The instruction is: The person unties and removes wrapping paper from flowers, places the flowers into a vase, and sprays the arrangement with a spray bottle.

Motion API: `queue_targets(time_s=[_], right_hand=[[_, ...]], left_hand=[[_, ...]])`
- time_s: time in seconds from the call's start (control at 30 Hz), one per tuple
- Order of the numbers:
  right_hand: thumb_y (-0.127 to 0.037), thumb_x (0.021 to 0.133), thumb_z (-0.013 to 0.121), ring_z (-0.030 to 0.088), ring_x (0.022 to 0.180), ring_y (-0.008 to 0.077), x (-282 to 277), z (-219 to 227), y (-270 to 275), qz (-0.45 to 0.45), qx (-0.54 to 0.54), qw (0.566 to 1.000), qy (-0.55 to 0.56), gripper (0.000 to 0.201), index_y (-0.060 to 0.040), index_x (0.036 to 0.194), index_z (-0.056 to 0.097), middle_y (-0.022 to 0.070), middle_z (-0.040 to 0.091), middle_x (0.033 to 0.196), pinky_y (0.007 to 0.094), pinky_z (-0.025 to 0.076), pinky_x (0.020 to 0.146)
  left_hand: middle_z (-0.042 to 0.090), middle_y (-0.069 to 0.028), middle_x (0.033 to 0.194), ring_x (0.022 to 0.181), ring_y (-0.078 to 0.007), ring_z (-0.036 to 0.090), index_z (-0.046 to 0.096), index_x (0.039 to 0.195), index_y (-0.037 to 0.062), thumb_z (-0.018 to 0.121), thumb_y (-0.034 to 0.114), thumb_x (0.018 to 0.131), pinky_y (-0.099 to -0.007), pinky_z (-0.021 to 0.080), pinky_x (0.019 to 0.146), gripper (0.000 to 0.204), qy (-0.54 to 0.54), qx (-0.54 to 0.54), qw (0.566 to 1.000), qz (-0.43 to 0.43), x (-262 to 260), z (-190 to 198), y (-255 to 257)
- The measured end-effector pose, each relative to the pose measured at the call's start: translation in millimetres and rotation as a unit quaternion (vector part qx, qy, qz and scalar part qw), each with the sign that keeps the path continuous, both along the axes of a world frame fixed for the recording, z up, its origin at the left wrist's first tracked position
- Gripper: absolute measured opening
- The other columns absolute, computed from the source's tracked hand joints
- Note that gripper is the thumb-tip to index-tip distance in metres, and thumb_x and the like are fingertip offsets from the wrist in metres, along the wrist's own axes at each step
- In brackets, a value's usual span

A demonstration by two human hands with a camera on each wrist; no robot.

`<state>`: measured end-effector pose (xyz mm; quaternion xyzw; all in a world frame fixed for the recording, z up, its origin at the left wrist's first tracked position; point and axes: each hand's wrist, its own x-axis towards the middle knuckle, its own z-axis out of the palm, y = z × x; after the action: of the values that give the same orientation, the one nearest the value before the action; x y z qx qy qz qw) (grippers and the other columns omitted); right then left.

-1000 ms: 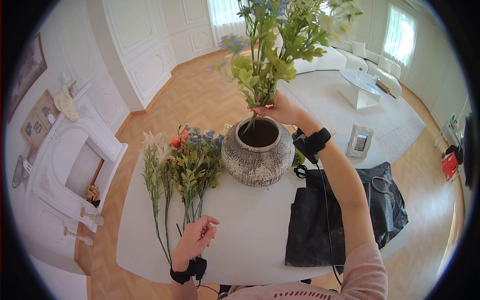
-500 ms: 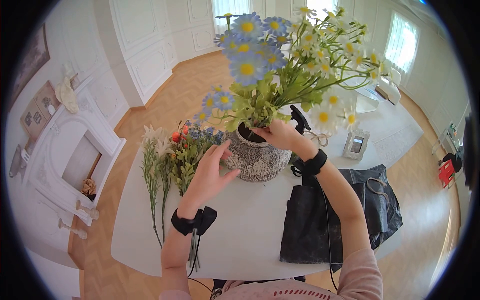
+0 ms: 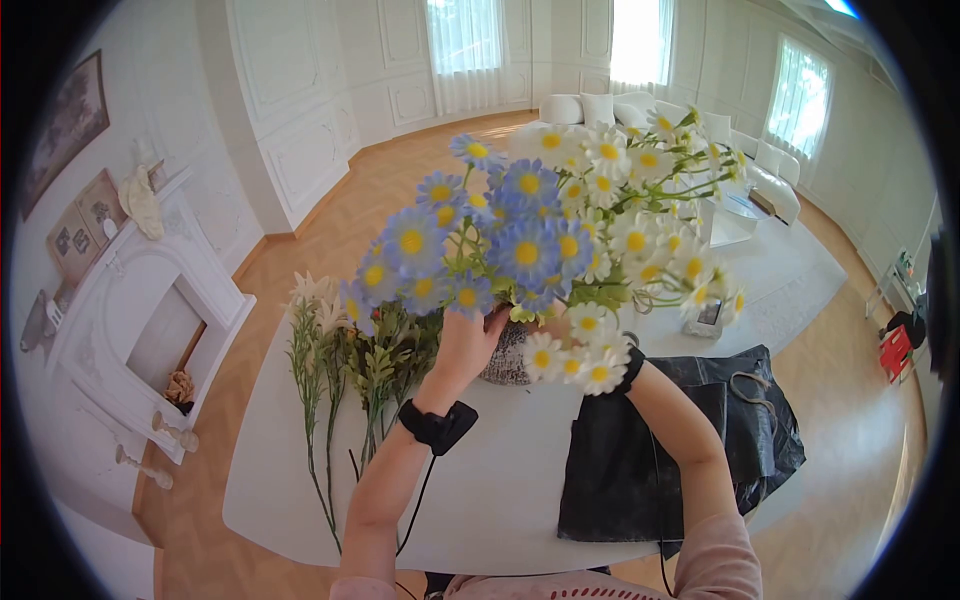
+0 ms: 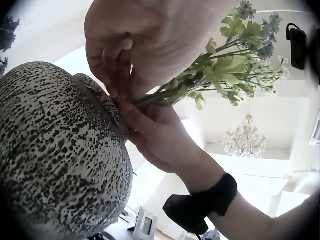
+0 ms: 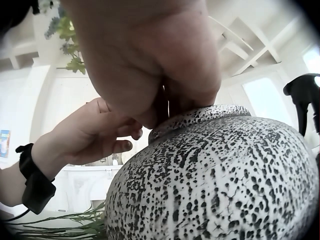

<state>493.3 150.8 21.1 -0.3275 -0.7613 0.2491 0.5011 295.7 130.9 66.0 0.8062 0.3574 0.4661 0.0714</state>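
A bunch of artificial daisies, with blue blooms [image 3: 525, 255] and white blooms [image 3: 635, 240], stands in the mouth of a round speckled vase [image 3: 508, 358]. Blooms hide the vase's opening in the head view. My left hand [image 3: 465, 350] is at the left of the rim, and in the left wrist view its fingers pinch the stems [image 4: 157, 96] just above the neck. From the other side, my right hand [image 4: 162, 135] grips the same stems low at the rim. The head view mostly hides that hand behind white blooms; it arches over the vase [image 5: 215, 185] in the right wrist view.
More artificial stems, with white lilies [image 3: 318, 305] and green leaves [image 3: 385, 360], lie on the white table [image 3: 480, 500] left of the vase. Black wrapping [image 3: 620, 470] covers the right side. A small picture frame [image 3: 705, 320] stands beyond it.
The bunch has come down from above the vase into its mouth, with blooms tilting toward me. My left hand has risen from the table's front to the stems at the rim.
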Motion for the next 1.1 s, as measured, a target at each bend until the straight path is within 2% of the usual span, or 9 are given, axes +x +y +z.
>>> queue_targets(time_s=[0.07, 0.13, 0.17, 0.4, 0.53, 0.6, 0.63, 0.73, 1.1], right_hand=[[-0.012, 0.075, 0.055, 0.054, 0.09, 0.0275, -4, 11, -12, 0.015, -0.038, 0.997, 0.07, 0.024, -0.0084, 0.098, 0.058, 0.0088, 0.058, 0.096, 0.0354, 0.043, 0.078], [-0.011, 0.074, 0.056, 0.054, 0.089, 0.0279, -9, 22, -28, 0.03, -0.079, 0.986, 0.142, 0.024, -0.0076, 0.097, 0.058, 0.0094, 0.058, 0.095, 0.0355, 0.043, 0.077], [-0.012, 0.074, 0.056, 0.055, 0.085, 0.0314, -22, 73, -41, -0.09, 0.1, 0.954, -0.268, 0.019, -0.0046, 0.092, 0.058, 0.0131, 0.058, 0.09, 0.038, 0.043, 0.073], [-0.013, 0.076, 0.054, 0.057, 0.075, 0.0338, -24, 37, -4, -0.124, 0.107, 0.956, -0.242, 0.016, -0.0033, 0.089, 0.058, 0.0161, 0.059, 0.082, 0.0398, 0.046, 0.066], [-0.022, 0.078, 0.054, 0.057, 0.071, 0.0295, -24, 11, -6, -0.067, 0.134, 0.988, -0.041, 0.014, -0.0091, 0.083, 0.058, 0.0136, 0.059, 0.082, 0.0384, 0.046, 0.063], [-0.022, 0.08, 0.053, 0.057, 0.079, 0.0294, -21, 16, -14, -0.111, 0.116, 0.971, -0.179, 0.021, -0.0069, 0.095, 0.055, 0.014, 0.059, 0.09, 0.0372, 0.046, 0.067], [-0.023, 0.081, 0.053, 0.057, 0.082, 0.0293, -18, 19, -15, -0.129, 0.11, 0.953, -0.249, 0.026, -0.0059, 0.101, 0.053, 0.0143, 0.058, 0.095, 0.0365, 0.046, 0.069], [-0.016, 0.076, 0.061, 0.058, 0.081, 0.0304, -33, 54, -33, -0.182, 0.165, 0.91, -0.335, 0.031, -0.003, 0.104, 0.055, 0.0131, 0.06, 0.091, 0.0325, 0.046, 0.067], [-0.014, 0.075, 0.065, 0.054, 0.099, 0.021, -28, 77, -55, -0.109, 0.128, 0.961, -0.219, 0.033, -0.0093, 0.107, 0.056, 0.0043, 0.058, 0.106, 0.0324, 0.041, 0.084]], left_hand=[[0.057, -0.0163, 0.067, 0.06, -0.0351, 0.054, 0.058, 0.082, -0.0014, 0.061, 0.004, 0.072, -0.0381, 0.044, 0.055, 0.013, -0.018, 0.124, 0.991, 0.041, 3, -1, 3], [0.058, -0.0164, 0.073, 0.066, -0.0335, 0.056, 0.058, 0.077, -0.0039, 0.063, 0.002, 0.067, -0.0374, 0.044, 0.055, 0.013, 0.051, -0.072, 0.995, 0.048, 2, 11, 8], [0.057, -0.0157, 0.076, 0.071, -0.0321, 0.056, 0.058, 0.076, -0.004, 0.061, -0.001, 0.064, -0.0371, 0.044, 0.058, 0.012, -0.119, 0.034, 0.99, -0.061, 5, -18, 33], [0.058, -0.0142, 0.077, 0.068, -0.0301, 0.055, 0.066, 0.077, 0.0017, 0.066, 0.006, 0.068, -0.0373, 0.043, 0.062, 0.01, -0.092, 0.033, 0.995, -0.012, 0, 0, 17], [0.059, -0.0136, 0.078, 0.077, -0.0265, 0.056, 0.067, 0.08, 0.0041, 0.065, 0.008, 0.07, -0.0366, 0.044, 0.065, 0.011, 0.018, -0.208, 0.977, 0.038, -13, -20, 13], [0.061, -0.0135, 0.079, 0.078, -0.0247, 0.056, 0.067, 0.082, 0.0041, 0.064, 0.008, 0.072, -0.0354, 0.045, 0.067, 0.012, -0.075, -0.028, 0.997, 0.011, -13, -29, 5], [0.062, -0.0124, 0.081, 0.077, -0.0229, 0.057, 0.067, 0.086, 0.005, 0.066, 0.008, 0.07, -0.033, 0.046, 0.07, 0.016, 0.072, 0.322, 0.93, 0.162, -10, -34, 21], [0.063, -0.0096, 0.08, 0.078, -0.0216, 0.057, 0.068, 0.084, 0.0059, 0.069, 0.008, 0.067, -0.0315, 0.047, 0.072, 0.017, -0.169, -0.036, 0.985, -0.018, -6, -8, 3], [0.064, -0.0067, 0.076, 0.075, -0.0205, 0.058, 0.067, 0.078, 0.0051, 0.07, 0.008, 0.066, -0.029, 0.045, 0.068, 0.013, -0.174, -0.067, 0.982, -0.019, -9, -3, -9]])
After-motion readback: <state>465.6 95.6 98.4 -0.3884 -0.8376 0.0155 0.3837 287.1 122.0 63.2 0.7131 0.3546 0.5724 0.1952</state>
